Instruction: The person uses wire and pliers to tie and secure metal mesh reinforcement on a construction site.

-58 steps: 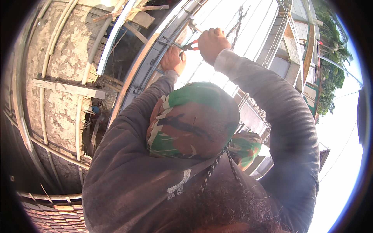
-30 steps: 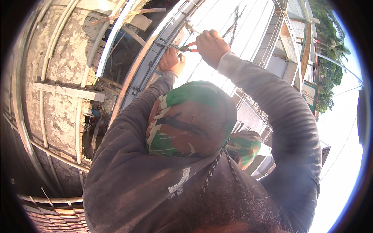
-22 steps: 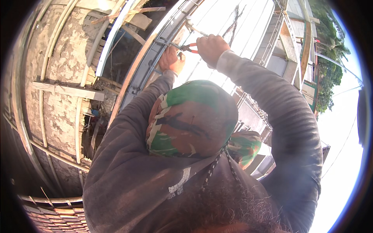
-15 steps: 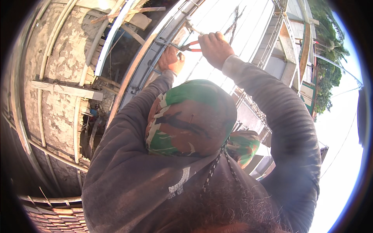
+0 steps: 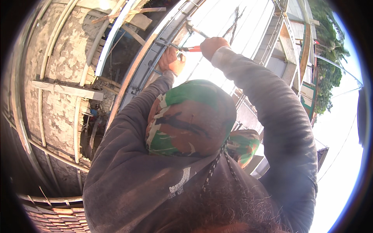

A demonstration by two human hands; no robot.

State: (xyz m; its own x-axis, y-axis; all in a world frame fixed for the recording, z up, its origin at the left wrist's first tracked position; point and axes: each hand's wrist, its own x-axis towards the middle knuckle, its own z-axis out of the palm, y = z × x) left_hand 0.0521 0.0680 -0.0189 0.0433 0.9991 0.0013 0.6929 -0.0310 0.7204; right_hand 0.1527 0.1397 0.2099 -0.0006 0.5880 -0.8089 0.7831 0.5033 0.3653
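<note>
My right hand is closed around the red handles of a pair of pincers. The dark jaws point left and meet a thin steel bar of the rebar frame. Just below that bar, my left hand is curled, its thumb and fingers bent in beside the jaws. What it pinches is too small to make out. Long steel rods run along a grey channel next to the left hand. My legs in camouflage trousers fill the middle of the view.
A wooden plank edge borders the channel. To the left lie a worn woven panel with bamboo poles and a dark gap. Bright ribbed sheeting lies beyond the hands. Another rebar cage and trees stand right; roof tiles lie lower left.
My right hand has turned and shifted slightly down, and the pincers' handles, spread apart before, now look closer together. The left hand stays in nearly the same place.
</note>
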